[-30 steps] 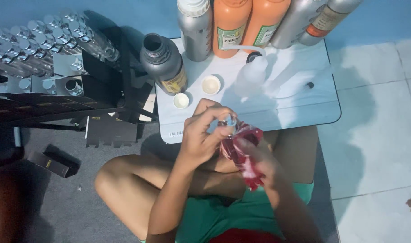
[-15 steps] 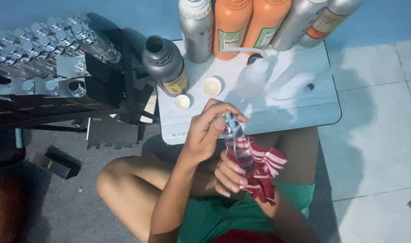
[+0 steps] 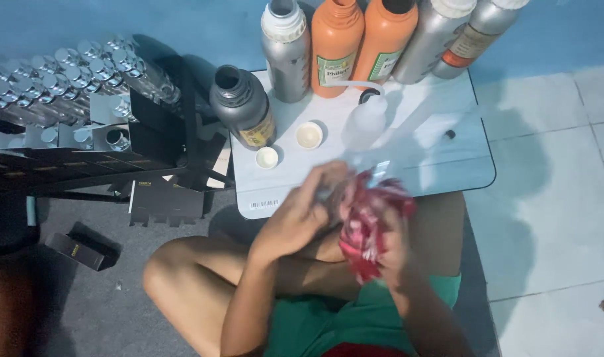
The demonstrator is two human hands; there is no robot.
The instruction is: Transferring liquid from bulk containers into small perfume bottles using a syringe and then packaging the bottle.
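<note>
My left hand [image 3: 302,215] grips a small clear glass bottle [image 3: 379,170] just in front of the low white table [image 3: 447,165]; the bottle is blurred and mostly hidden. My right hand [image 3: 391,248] holds a red and white cloth [image 3: 368,221] bunched around the bottle. Both hands meet above my crossed legs.
On the table stand two silver metal bottles [image 3: 285,46], two orange bottles [image 3: 337,43], an open dark metal bottle [image 3: 242,106], a clear squeeze bottle [image 3: 368,116] and two white caps [image 3: 308,135]. A black rack of small glass bottles [image 3: 64,79] sits at left, with black boxes [image 3: 77,248] on the floor.
The cloth hung loose below the bottle half a second ago; now my right hand has brought it back up around the bottle, and both hands have closed together.
</note>
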